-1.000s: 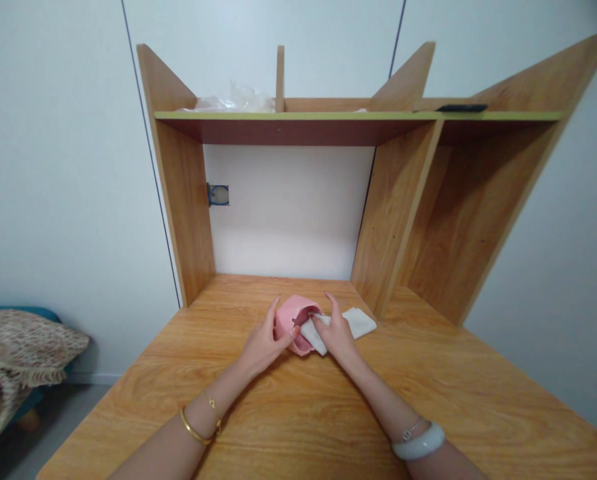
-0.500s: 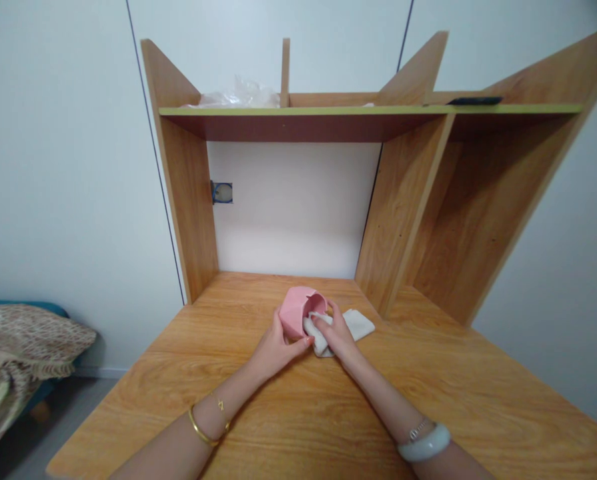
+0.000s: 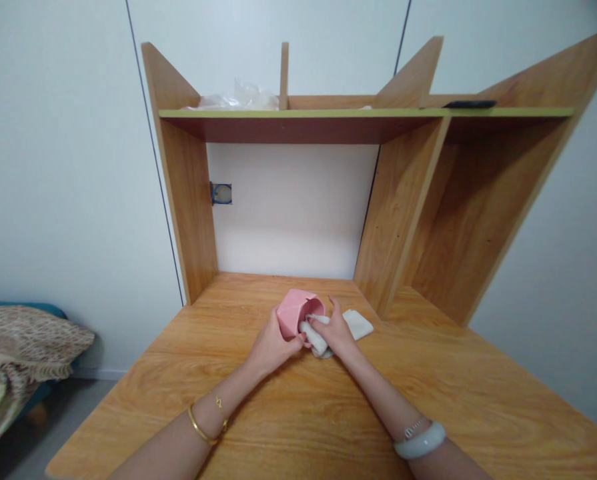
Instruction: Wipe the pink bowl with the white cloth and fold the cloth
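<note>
A pink faceted pot (image 3: pixel 292 311) is tilted on its side above the wooden desk, its opening with a notched rim turned to the right. My left hand (image 3: pixel 273 343) holds it from the left and below, thumb near the rim. My right hand (image 3: pixel 335 330) grips a white cloth (image 3: pixel 317 342) at the opening; part of the cloth is inside the pot, and some fingertips are hidden there. One finger of my right hand points up. Another part of the white cloth, or a second one, lies flat on the desk behind my right hand.
A wooden hutch (image 3: pixel 188 200) stands at the back of the desk (image 3: pixel 298 427). On its shelf are clear plastic (image 3: pixel 243 97) and a flat black object (image 3: pixel 471 104). An open wall socket box (image 3: pixel 222 193) shows behind. At the left is a patterned blanket (image 3: pixel 23 340).
The pot has turned slightly and shifted a little left in my left hand. A finger of my right hand has lifted off the pot's rim. The view has shifted slightly.
</note>
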{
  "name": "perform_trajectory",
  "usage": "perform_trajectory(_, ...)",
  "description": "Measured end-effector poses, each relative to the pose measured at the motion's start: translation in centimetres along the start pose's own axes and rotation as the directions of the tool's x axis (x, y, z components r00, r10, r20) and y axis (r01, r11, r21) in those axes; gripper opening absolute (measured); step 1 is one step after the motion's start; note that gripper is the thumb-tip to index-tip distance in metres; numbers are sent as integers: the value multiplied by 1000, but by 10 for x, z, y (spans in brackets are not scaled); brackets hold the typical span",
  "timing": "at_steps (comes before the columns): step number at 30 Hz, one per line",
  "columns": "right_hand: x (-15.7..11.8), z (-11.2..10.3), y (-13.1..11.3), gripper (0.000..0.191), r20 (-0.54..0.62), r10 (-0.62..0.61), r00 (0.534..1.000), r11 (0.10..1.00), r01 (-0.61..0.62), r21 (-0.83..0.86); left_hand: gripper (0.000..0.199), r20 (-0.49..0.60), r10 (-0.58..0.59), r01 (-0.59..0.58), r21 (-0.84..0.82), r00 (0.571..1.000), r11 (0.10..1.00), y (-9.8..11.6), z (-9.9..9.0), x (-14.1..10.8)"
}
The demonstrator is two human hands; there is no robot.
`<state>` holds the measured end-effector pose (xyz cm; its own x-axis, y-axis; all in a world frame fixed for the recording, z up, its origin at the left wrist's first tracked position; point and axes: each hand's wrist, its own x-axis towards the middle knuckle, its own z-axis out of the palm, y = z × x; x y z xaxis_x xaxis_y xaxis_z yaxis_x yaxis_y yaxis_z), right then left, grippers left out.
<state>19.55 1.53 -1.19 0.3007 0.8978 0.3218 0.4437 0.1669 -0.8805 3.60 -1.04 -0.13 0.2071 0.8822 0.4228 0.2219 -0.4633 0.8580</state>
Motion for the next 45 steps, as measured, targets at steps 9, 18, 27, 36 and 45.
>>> perform_trajectory(9, -4, -18, -14, 69, 44, -134, 990, 863, 139, -486, 61, 18, -18, 15, 162, 1000, 987, 5, -4, -1)
perform_trajectory(18, -13, -10, -17, 67, 142, -146, 979, 881, 194, -432, 65, 3, -21, 19, 346, 1000, 938, 21, -23, 2)
perform_trajectory(27, -11, -7, -9, 63, 118, -131, 984, 989, 138, -57, 69, 7, -23, 21, 233, 1000, 972, 15, -21, 1)
perform_trajectory(36, 2, -1, 7, 62, -5, -51, 999, 986, 51, 159, 86, 75, 31, -26, -71, 997, 997, 6, -6, -1)
perform_trajectory(45, -6, 7, -4, 65, 177, 20, 984, 969, -63, 239, 69, -16, -80, 81, 115, 997, 990, 5, -7, -1)
